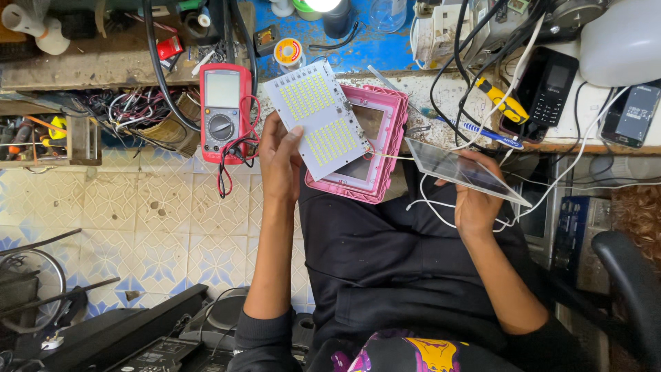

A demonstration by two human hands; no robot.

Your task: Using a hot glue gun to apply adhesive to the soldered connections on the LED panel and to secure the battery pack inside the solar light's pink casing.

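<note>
We list the left hand [281,160], closed around the near left corner of a white LED panel board [317,117] with two yellow grids of diodes; the board is tilted and lies over a pink lamp housing [382,141], which rests on our lap. We list the right hand [475,200], gripping a rectangular glass cover plate [463,171] by its near edge and holding it out flat to the right of the housing. Thin white wires [430,207] run from the housing under that plate.

On the left, against the counter [89,69] edge: a red multimeter [224,110] with red and black leads. On the far counter: a roll of solder [288,52], a yellow-handled screwdriver [504,102], a black keypad phone [547,88], and a smartphone [633,116] at the right. Below: a patterned tile floor [138,220].
</note>
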